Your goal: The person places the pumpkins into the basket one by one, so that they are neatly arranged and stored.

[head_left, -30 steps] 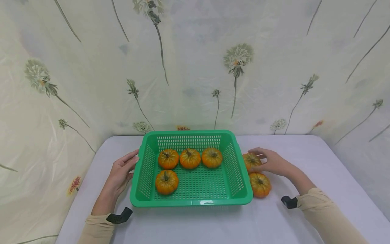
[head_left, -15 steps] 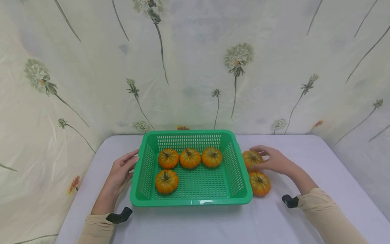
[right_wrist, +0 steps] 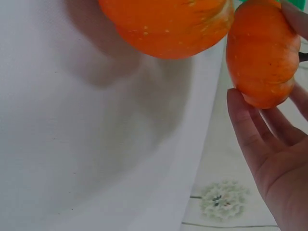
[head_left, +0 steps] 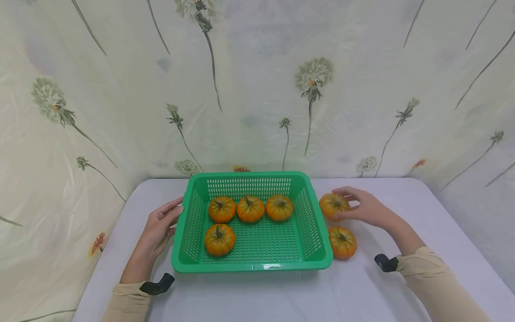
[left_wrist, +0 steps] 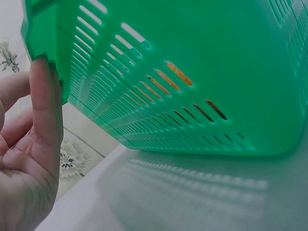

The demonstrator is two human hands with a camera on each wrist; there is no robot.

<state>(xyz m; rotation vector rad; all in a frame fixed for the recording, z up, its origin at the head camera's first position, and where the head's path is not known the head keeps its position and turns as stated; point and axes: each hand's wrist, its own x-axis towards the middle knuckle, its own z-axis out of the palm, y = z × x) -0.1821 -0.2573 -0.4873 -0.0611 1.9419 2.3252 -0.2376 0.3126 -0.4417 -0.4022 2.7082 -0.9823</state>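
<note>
A small orange pumpkin [head_left: 335, 205] is in my right hand [head_left: 364, 208], gripped between thumb and fingers just off the basket's right side. The right wrist view shows this pumpkin [right_wrist: 262, 53] tipped on its side in the right hand [right_wrist: 279, 159], stem away from the camera. A second pumpkin [head_left: 342, 243] rests on the table nearer me. My left hand [head_left: 158, 230] is at the left rim of the green plastic basket [head_left: 253, 267]. In the left wrist view, the fairly straight fingers [left_wrist: 45, 106] touch the underside of that rim.
Inside the basket, a row of pumpkins [head_left: 251, 209] lies along the back, with another pumpkin [head_left: 220, 240] at front left. A white cloth covers the table [head_left: 257, 299]. Behind it hangs a flower-patterned curtain [head_left: 249, 89].
My right hand has risen slightly and shifted right with its pumpkin, opening a gap from the nearer pumpkin. The left hand and basket stay in place.
</note>
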